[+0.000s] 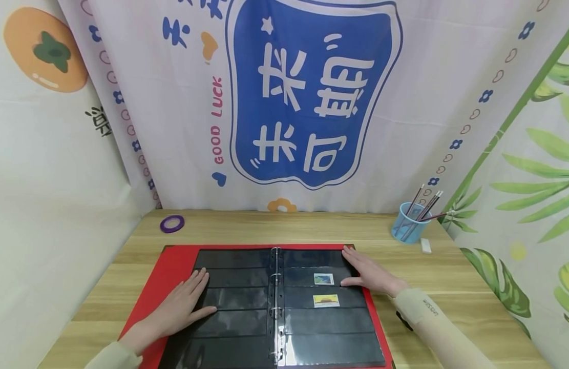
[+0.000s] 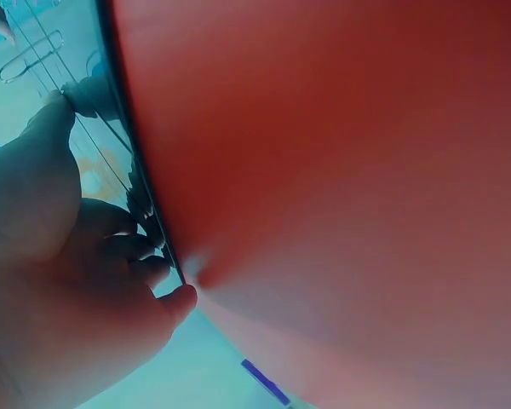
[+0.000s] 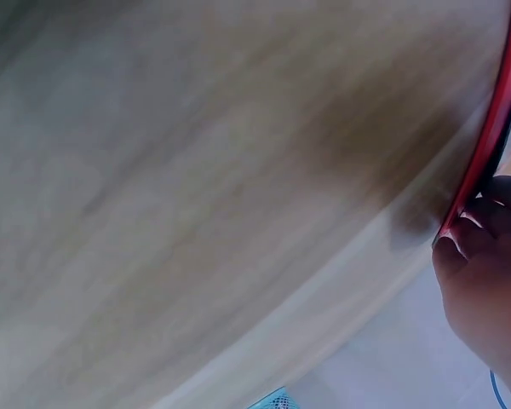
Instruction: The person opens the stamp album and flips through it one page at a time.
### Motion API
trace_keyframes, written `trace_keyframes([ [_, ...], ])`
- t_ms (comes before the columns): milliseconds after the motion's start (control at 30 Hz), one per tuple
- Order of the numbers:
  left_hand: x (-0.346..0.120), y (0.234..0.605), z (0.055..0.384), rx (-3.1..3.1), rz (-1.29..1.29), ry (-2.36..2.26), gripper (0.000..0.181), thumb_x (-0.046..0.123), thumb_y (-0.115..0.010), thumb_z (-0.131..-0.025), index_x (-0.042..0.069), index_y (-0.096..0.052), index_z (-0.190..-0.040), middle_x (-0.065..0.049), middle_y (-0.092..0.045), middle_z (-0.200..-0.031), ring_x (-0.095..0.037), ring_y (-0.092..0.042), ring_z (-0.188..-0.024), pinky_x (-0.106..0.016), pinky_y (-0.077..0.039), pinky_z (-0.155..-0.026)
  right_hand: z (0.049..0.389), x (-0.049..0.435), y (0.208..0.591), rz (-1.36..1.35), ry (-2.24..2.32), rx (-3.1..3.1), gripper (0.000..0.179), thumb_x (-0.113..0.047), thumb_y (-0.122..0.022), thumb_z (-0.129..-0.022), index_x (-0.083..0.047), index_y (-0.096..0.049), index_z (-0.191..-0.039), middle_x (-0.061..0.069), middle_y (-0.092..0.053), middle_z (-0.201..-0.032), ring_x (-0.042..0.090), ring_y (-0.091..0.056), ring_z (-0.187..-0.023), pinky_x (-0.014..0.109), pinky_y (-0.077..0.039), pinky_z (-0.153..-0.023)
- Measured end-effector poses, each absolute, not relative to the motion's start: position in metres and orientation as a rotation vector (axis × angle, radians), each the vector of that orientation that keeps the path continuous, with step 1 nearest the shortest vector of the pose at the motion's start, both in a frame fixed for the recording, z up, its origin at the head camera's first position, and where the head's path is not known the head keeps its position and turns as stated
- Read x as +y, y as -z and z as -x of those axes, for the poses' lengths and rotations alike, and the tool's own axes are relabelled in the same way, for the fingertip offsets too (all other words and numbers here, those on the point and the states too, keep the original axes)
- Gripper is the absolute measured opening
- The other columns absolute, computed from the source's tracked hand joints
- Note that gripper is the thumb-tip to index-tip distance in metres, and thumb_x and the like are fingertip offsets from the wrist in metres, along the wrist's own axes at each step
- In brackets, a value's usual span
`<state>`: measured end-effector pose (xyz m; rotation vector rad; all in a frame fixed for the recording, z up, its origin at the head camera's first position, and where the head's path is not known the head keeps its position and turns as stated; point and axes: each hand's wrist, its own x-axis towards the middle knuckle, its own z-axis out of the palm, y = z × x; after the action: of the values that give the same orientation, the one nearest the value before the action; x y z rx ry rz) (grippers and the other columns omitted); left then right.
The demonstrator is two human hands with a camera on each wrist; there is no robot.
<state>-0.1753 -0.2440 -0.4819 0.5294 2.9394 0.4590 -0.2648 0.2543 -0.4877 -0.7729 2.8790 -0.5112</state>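
A red ring binder lies spread on the wooden table, with black pocket pages on both sides of its metal rings. My left hand rests with straight fingers on the left black page and the red cover. On the right black page, my right hand lies flat near the upper outer edge. Two stamps sit in that page's pockets: a blue-green stamp and, below it, a yellow stamp. The wrist views show both hands' fingertips along the binder from the side.
A purple tape roll lies at the back left of the table. At the back right stands a blue mesh cup with several pencils, a white eraser beside it. A printed curtain hangs behind the table.
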Motion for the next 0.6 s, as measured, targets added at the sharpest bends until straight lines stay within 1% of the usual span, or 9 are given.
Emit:
trace_keyframes([
  [200,-0.2446,0.4832,0.1756,2.946,-0.527,-0.437,0.097,0.064,-0.059,-0.088,-0.005,-0.034,-0.151,-0.028,-0.029,-0.159,-0.049,-0.029,-0.146,-0.068,-0.029,-0.114,0.2651,0.2523,0.4874,0.760,0.501,2.900,0.093,-0.057,-0.070,-0.084,-0.001,-0.038,-0.151,0.019,-0.033,-0.160,0.041,-0.037,-0.145,0.056,-0.037,-0.115],
  [300,-0.2444,0.4832,0.1750,2.956,-0.527,-0.430,0.097,0.064,-0.059,-0.088,-0.005,-0.034,-0.151,-0.027,-0.030,-0.159,-0.049,-0.030,-0.146,-0.068,-0.029,-0.114,0.2659,0.2514,0.4871,0.735,0.534,2.912,0.094,-0.060,-0.072,-0.081,-0.002,-0.042,-0.149,0.018,-0.042,-0.155,0.039,-0.044,-0.141,0.055,-0.040,-0.113],
  [433,-0.2442,0.4829,0.1746,2.977,-0.542,-0.424,0.095,0.063,-0.060,-0.088,-0.005,-0.036,-0.150,-0.027,-0.031,-0.158,-0.049,-0.031,-0.145,-0.067,-0.030,-0.113,0.2668,0.2514,0.4871,0.726,0.589,2.949,0.091,-0.059,-0.077,-0.076,-0.004,-0.051,-0.143,0.016,-0.054,-0.144,0.034,-0.054,-0.130,0.053,-0.046,-0.108],
  [500,-0.2442,0.4829,0.1746,2.988,-0.553,-0.422,0.095,0.062,-0.061,-0.088,-0.005,-0.036,-0.150,-0.027,-0.032,-0.158,-0.049,-0.032,-0.145,-0.067,-0.031,-0.113,0.2670,0.2515,0.4871,0.765,0.590,2.983,0.087,-0.058,-0.080,-0.074,-0.004,-0.056,-0.138,0.014,-0.056,-0.137,0.030,-0.056,-0.121,0.050,-0.049,-0.104],
  [567,-0.2442,0.4832,0.1745,2.995,-0.559,-0.418,0.094,0.062,-0.061,-0.088,-0.005,-0.037,-0.149,-0.027,-0.033,-0.158,-0.048,-0.033,-0.144,-0.067,-0.032,-0.112,0.2667,0.2514,0.4868,0.800,0.589,3.017,0.082,-0.055,-0.082,-0.072,-0.006,-0.061,-0.133,0.010,-0.055,-0.125,0.024,-0.055,-0.110,0.042,-0.052,-0.094],
  [600,-0.2442,0.4834,0.1745,2.996,-0.559,-0.417,0.094,0.062,-0.061,-0.088,-0.005,-0.037,-0.149,-0.027,-0.033,-0.158,-0.048,-0.033,-0.144,-0.067,-0.032,-0.112,0.2665,0.2511,0.4865,0.813,0.596,3.029,0.079,-0.054,-0.083,-0.072,-0.006,-0.063,-0.131,0.008,-0.052,-0.118,0.021,-0.052,-0.104,0.037,-0.050,-0.089],
])
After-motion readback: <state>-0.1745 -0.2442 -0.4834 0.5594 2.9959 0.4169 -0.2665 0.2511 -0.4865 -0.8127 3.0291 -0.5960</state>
